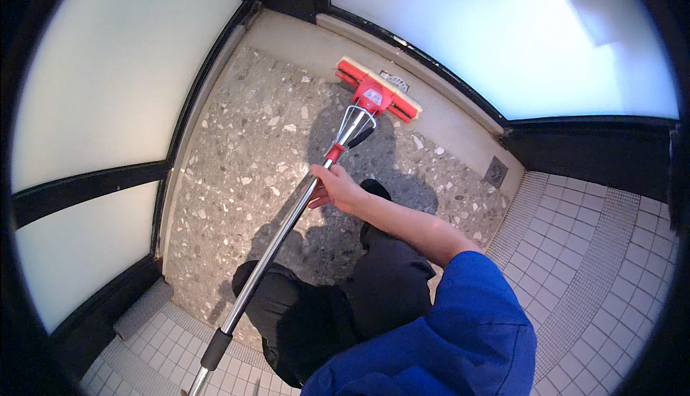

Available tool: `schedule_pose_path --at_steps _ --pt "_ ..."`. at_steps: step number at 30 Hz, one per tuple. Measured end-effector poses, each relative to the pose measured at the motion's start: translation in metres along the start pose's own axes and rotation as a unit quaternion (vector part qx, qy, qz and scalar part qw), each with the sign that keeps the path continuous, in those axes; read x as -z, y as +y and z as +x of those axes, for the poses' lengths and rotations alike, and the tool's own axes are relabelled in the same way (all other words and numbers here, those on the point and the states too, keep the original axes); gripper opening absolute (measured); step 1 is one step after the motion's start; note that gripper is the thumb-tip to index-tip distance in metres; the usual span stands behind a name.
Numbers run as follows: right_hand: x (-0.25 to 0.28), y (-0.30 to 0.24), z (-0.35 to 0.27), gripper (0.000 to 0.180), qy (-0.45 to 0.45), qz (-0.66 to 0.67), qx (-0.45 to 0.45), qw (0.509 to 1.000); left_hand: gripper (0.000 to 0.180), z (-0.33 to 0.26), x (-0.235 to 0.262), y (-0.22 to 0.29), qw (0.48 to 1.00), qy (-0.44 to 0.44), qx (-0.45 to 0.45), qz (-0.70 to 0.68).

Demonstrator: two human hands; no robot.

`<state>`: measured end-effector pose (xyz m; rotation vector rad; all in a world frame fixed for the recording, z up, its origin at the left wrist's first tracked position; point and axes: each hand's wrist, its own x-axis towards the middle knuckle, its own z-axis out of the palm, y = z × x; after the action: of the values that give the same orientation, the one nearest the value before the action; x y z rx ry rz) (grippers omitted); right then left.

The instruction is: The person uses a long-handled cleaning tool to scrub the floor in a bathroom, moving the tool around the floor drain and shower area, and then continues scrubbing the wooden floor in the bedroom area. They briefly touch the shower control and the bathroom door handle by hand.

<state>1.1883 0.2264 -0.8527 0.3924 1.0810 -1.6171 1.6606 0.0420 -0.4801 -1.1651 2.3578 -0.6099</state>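
My right hand point(336, 189) grips the silver metal handle point(273, 249) of a sponge mop, partway down the shaft. The mop's red head with a pale yellow sponge point(379, 92) rests on the speckled terrazzo floor point(237, 159) near the far edge, next to the beige border strip. A wire wringer lever and a black lever sit just above the head. My right arm, in a blue sleeve point(460, 317), reaches forward from the lower right. My left hand is out of the picture. The handle's black grip section point(215, 349) runs toward the bottom edge.
Frosted glass panels point(108, 72) in black frames enclose the terrazzo on the left and far sides. A small floor drain point(494, 172) sits at the right of the beige strip. White small-tile flooring point(596, 252) lies to the right and near side. My black trousers and shoe stand on the terrazzo.
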Motion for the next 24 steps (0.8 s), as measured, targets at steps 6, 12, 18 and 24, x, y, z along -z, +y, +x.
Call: schedule_pose_path --at_steps 6,12,18,24 --pt "-0.006 -0.01 -0.01 0.032 -0.015 0.003 0.0 1.0 0.043 -0.002 -0.003 -0.011 0.999 0.028 0.022 0.007" --pt "0.025 -0.057 0.042 0.029 0.012 -0.083 0.069 0.994 0.026 -0.009 -0.01 0.059 0.987 -0.003 -0.02 -0.161" --pt "0.005 -0.047 0.041 0.028 0.049 -0.059 0.1 0.992 0.017 -0.03 -0.031 0.061 0.989 0.04 0.07 -0.122" --pt "-0.05 -0.031 0.056 0.034 -0.036 -0.12 -0.038 0.991 0.042 -0.041 -0.001 0.031 0.989 -0.008 0.108 -0.1"
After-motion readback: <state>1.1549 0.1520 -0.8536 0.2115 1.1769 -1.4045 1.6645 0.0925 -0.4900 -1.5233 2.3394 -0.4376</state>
